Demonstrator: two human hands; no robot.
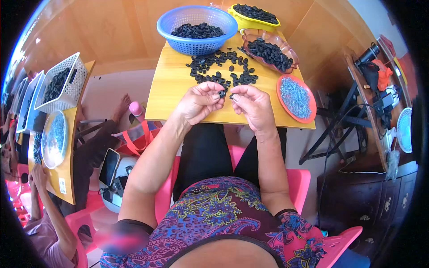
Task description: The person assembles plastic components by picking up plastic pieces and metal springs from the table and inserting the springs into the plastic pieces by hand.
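Observation:
Over the near part of a yellow wooden table (167,100), my left hand (200,102) pinches a small black plastic part (221,94) between thumb and fingertips. Close beside it, my right hand (253,106) pinches another small black piece (231,96), largely covered by the fingers. The two pieces are a little apart. Just beyond my hands lie loose black parts (219,60), spread over the tabletop. To the right of my right hand, an orange-red plate (308,117) holds a heap of thin silvery metal pins or screws (295,97).
At the table's far side stand a blue colander (178,44), a yellow basin (257,24) and a brown scalloped bowl (292,64), all holding black parts. On the left, a co-worker (49,228) sits at another table with a white basket (67,96). A pink bottle (136,108) stands near my left forearm.

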